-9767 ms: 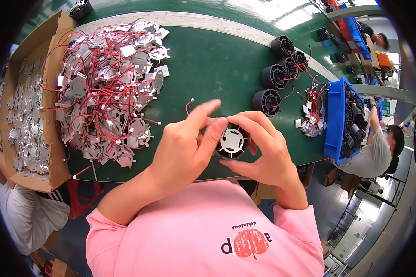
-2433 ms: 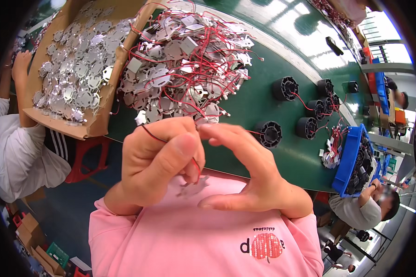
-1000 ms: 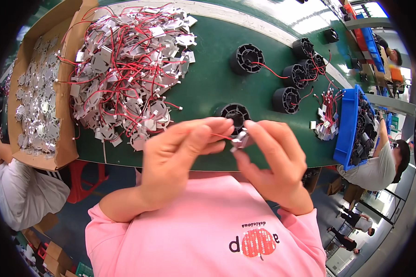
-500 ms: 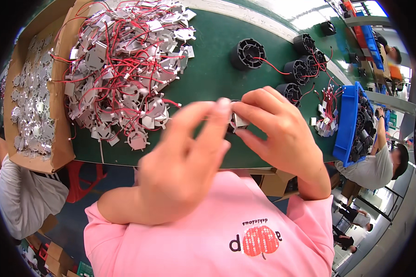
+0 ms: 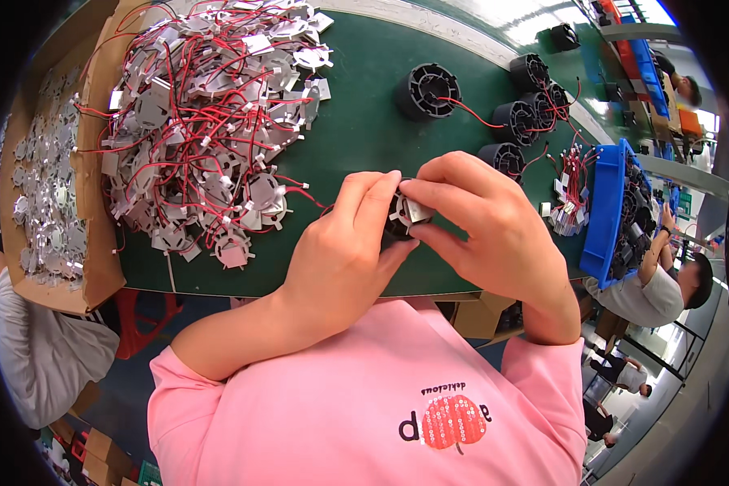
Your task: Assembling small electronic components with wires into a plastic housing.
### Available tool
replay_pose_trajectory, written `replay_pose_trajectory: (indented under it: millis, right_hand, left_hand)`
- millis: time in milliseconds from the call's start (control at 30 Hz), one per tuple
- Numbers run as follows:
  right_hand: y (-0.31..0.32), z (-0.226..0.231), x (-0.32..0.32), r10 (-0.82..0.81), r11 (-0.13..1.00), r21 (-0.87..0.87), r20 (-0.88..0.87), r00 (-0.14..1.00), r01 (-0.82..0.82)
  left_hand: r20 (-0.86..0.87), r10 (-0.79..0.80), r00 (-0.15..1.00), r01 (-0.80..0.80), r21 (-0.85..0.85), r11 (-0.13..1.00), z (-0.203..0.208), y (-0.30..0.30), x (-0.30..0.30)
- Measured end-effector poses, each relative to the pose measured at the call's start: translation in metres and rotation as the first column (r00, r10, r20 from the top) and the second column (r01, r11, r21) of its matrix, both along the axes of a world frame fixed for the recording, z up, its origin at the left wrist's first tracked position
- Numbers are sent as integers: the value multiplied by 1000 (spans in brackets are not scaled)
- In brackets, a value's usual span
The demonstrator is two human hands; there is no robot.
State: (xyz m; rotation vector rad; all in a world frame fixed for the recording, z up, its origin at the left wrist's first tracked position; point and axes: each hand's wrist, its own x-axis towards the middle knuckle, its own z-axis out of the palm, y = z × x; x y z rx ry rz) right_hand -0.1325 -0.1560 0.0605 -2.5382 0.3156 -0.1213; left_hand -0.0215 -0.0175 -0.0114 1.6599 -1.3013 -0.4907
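In front of my chest a small black round housing [image 5: 396, 228] is held between both hands. A silver-white plate piece [image 5: 414, 210] shows at its top, between my fingertips. My left hand [image 5: 340, 243] pinches the housing's left side, its fingers pressed together at the rim. From the right, the thumb and index finger of my right hand [image 5: 494, 231] close on the housing and the plate. A red wire from the pile's side runs to behind my left hand. Fingers hide most of the housing.
Left on the green table [image 5: 356, 81] lies a big heap of silver plates with red wires [image 5: 211, 138], beside a cardboard box [image 5: 101, 243] of metal plates. Several black housings [image 5: 429, 91] stand far right, near a wire bundle [image 5: 573, 194] and a blue bin [image 5: 599, 219]. Co-workers sit either side.
My left hand, blurred and lifted before, has come forward and settled its fingers against the housing. My right hand has kept its hold. The view has shifted slightly.
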Motion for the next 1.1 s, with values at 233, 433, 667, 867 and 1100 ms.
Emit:
replay_pose_trajectory:
  millis: [233,433,667,867,1100]
  right_hand:
    - [22,-3,-1,-172,985,5,-26,985,172]
    - [38,-27,-14,-318,944,107,38,947,312]
    - [39,-52,-18,-400,897,296,231,887,328]
    - [42,-54,-18,-374,927,97,325,868,363]
    - [37,-66,-22,-374,927,97,259,890,362]
  left_hand:
    - [-101,-21,995,24,35,999,-2,2,-1]
    - [-75,-43,996,39,-53,998,-4,0,-1]
    - [-33,-12,999,10,-58,998,2,-7,-3]
    - [32,8,999,-8,-19,1000,0,-12,-3]
    - [-4,-68,998,68,12,998,3,-16,2]
